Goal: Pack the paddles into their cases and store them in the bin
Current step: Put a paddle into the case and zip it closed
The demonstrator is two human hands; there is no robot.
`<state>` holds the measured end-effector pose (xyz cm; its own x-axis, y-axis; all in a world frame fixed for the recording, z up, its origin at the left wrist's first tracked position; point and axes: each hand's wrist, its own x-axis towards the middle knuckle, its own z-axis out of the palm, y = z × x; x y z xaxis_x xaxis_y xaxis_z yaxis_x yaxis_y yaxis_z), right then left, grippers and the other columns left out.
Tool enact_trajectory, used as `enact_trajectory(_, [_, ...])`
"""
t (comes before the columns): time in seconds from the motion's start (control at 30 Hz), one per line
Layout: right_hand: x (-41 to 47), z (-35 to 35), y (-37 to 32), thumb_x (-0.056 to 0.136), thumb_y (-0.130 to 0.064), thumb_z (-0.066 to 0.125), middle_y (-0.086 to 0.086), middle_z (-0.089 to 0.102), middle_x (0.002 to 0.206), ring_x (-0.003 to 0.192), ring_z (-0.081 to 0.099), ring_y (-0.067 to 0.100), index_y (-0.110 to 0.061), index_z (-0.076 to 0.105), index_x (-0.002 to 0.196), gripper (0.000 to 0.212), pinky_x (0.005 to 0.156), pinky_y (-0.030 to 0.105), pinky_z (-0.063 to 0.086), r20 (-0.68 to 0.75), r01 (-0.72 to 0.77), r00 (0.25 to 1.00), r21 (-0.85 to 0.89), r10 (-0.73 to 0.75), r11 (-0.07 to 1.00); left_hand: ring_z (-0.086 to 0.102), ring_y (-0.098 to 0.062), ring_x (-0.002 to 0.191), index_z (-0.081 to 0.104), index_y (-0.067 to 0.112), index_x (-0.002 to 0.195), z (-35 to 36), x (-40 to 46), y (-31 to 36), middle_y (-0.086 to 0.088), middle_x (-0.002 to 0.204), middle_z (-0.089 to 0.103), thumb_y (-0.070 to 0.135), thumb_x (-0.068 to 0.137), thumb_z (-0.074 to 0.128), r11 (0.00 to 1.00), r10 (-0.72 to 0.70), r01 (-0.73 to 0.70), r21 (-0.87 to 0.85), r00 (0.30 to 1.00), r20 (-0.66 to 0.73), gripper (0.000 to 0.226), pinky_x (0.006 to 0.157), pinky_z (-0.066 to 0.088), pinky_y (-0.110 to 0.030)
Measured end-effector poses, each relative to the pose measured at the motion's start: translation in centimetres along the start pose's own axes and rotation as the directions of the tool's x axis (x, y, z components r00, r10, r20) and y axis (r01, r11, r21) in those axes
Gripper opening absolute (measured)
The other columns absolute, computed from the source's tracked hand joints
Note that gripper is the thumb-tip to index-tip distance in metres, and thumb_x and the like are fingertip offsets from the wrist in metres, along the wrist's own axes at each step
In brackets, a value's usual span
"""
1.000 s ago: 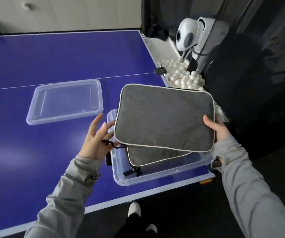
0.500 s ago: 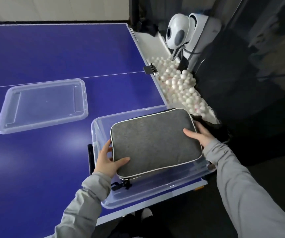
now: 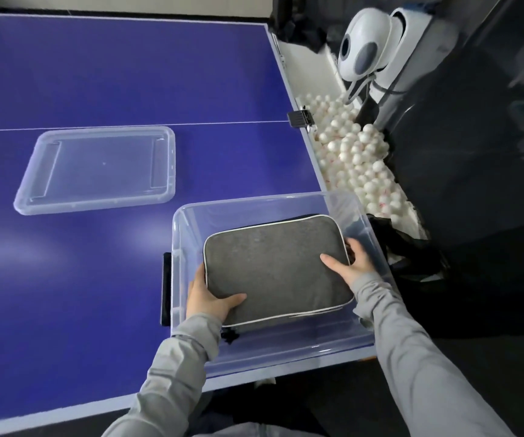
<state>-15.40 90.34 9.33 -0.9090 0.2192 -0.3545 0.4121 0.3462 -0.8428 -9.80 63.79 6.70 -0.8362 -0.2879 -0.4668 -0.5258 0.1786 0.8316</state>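
Note:
A grey paddle case [image 3: 273,266] with white piping lies flat inside the clear plastic bin [image 3: 254,203] at the table's near right corner. A second case lies under it; only its edge shows at the lower right. My left hand [image 3: 207,299] grips the top case's near left corner, thumb on top, fingers hidden beneath. My right hand [image 3: 350,260] holds its right edge, thumb on the fabric and fingers curled down the side. No paddle is visible.
The bin's clear lid [image 3: 96,170] lies upside down on the blue table [image 3: 96,74] to the left. A trough of white balls [image 3: 358,159] and a white ball machine [image 3: 364,42] stand along the table's right edge. A black latch [image 3: 166,288] sits on the bin's left side.
The case came down from above the bin and now lies flat inside it on the other case. Both hands went down with it and still hold its edges.

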Motion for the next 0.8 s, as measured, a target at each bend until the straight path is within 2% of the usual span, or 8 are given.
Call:
enact_trajectory(0.17, [0.3,-0.1,0.9,0.072,-0.021,0.078,0.010,0.060,0.121,0.110,0.057,0.026,-0.008,0.048,0.126,0.063,0.099,0.036,0.043,0.002,-0.022,1.000,-0.063,0.023,0.998,0.048,-0.026,0.123,0.034,0.024,0.141,0.0,0.2,-0.8,-0.004,0.138,0.045,0.009,0.053,0.089,1.000,-0.011,0.011,0.020,1.000,-0.006,0.106,0.106,0.039,-0.044])
enact_trajectory(0.43, [-0.6,-0.3,2.0,0.071,-0.016,0.078,0.007,0.058,0.125,0.111,0.055,0.020,-0.014,0.048,0.129,0.065,0.100,0.032,0.042,0.043,0.009,0.999,-0.025,-0.008,1.000,0.050,-0.028,0.121,0.033,0.026,0.141,-0.1,0.1,-1.3,-0.008,0.135,0.048,0.009,0.054,0.089,0.999,-0.046,0.046,0.018,0.999,0.020,0.105,0.104,0.041,-0.046])
enact_trajectory(0.6, [-0.5,-0.2,2.3,0.070,-0.018,0.079,0.012,0.055,0.128,0.118,0.052,0.026,-0.011,0.049,0.128,0.065,0.106,0.045,0.039,0.040,0.034,0.999,-0.087,-0.031,0.996,0.047,-0.027,0.124,0.030,0.022,0.144,-0.1,-0.1,-0.9,-0.008,0.138,0.044,0.013,0.056,0.089,0.993,-0.046,0.045,0.107,0.999,0.008,0.106,0.107,0.038,-0.043])
enact_trajectory(0.7, [-0.2,-0.1,2.0,0.070,-0.020,0.079,0.013,0.055,0.127,0.118,0.052,0.028,-0.010,0.050,0.125,0.064,0.105,0.046,0.039,0.042,0.047,0.998,-0.140,-0.041,0.989,0.043,-0.026,0.127,0.027,0.019,0.145,-0.1,-0.3,-0.4,-0.009,0.141,0.041,0.015,0.059,0.087,0.987,-0.044,0.043,0.152,0.999,0.005,0.105,0.109,0.034,-0.037])
enact_trajectory(0.8, [-0.4,-0.2,1.3,0.069,-0.019,0.080,0.013,0.050,0.132,0.121,0.049,0.028,-0.009,0.043,0.132,0.074,0.107,0.045,0.037,0.022,0.089,0.996,-0.193,-0.086,0.977,0.037,-0.024,0.132,0.017,0.020,0.148,-0.1,-1.0,0.5,-0.008,0.144,0.033,0.019,0.067,0.082,0.963,-0.002,-0.001,0.269,1.000,0.010,0.103,0.107,0.029,-0.032])
